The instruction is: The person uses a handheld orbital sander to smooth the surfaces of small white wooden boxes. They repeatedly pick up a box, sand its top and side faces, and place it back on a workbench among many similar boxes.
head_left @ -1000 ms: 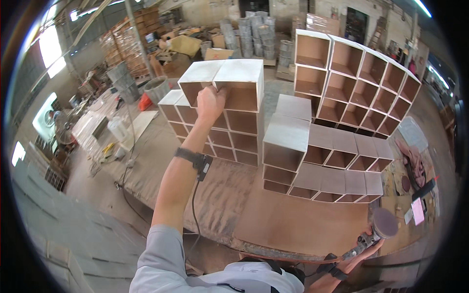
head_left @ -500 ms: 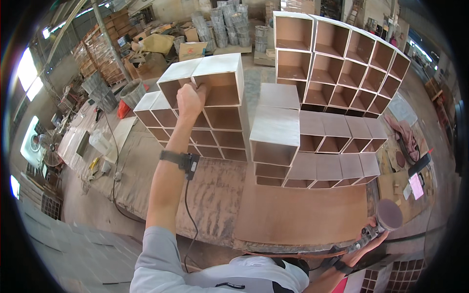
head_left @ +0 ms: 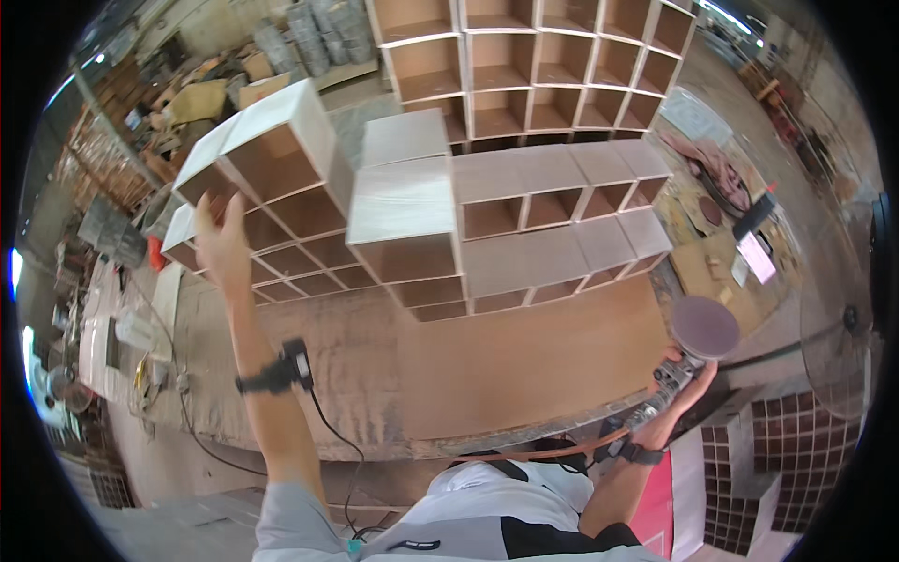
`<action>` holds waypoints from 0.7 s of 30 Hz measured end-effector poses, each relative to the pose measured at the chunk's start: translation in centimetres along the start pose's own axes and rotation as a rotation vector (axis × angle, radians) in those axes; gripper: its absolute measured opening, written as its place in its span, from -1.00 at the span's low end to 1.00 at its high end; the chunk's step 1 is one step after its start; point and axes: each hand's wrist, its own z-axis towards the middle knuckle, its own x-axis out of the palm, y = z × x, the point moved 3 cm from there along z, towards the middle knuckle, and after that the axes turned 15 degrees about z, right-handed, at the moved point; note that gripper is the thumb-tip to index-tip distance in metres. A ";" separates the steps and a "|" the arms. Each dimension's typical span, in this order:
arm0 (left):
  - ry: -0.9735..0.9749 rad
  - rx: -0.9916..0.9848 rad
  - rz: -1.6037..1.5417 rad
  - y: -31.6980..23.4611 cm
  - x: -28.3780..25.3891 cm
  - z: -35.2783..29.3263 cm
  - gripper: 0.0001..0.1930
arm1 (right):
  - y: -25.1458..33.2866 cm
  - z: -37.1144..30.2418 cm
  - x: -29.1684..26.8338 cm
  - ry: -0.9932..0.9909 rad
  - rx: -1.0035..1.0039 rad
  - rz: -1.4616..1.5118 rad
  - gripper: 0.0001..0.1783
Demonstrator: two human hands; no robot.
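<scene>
My left hand (head_left: 223, 245) is raised in front of the stepped cubby unit (head_left: 309, 122) at left, fingers spread and holding nothing. Whether a fingertip touches that white-edged, brown-lined unit, I cannot tell. At lower right, my right hand (head_left: 691, 391) is wrapped round the body of a disc sander (head_left: 670, 377). Its round brownish sanding pad (head_left: 706, 328) faces up, away from the shelves. In the middle stands an L-shaped cubby unit (head_left: 405, 201), with a tall block at its left and two low rows stepping off to the right.
Behind rises a large cubby shelf (head_left: 501, 56). A brown board (head_left: 534, 375) lies on the worn worktable (head_left: 328, 375). A crumpled cloth (head_left: 707, 169) and a lit phone-like screen (head_left: 757, 258) are on the right. A hose (head_left: 524, 456) runs from the sander across my front.
My left hand has let go of the left unit's upper divider and drawn back, its fingers opening. The view has swung, shifting the shelves leftward; the sander stays in my right hand.
</scene>
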 end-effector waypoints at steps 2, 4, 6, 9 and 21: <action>-0.069 -0.035 -0.275 -0.5 -2.1 -5.6 -0.65 | 0.5 0.9 -0.2 0.003 0.020 0.078 -0.45; 0.084 -0.016 -0.262 -2.3 -2.5 -12.3 -0.76 | 0.5 1.4 1.3 -0.080 -0.009 0.230 -0.45; 0.295 -0.025 -0.275 -4.8 -1.3 -19.3 -0.79 | 1.0 3.4 -0.2 -0.026 -0.003 0.137 -0.46; 0.629 -0.047 -0.234 -9.3 3.1 -27.9 -0.74 | 2.5 5.8 -0.3 -0.009 0.061 0.117 -0.48; 0.698 0.217 -0.035 -31.3 31.8 -36.9 -0.24 | 14.9 15.9 -8.6 0.013 -0.048 0.148 -0.57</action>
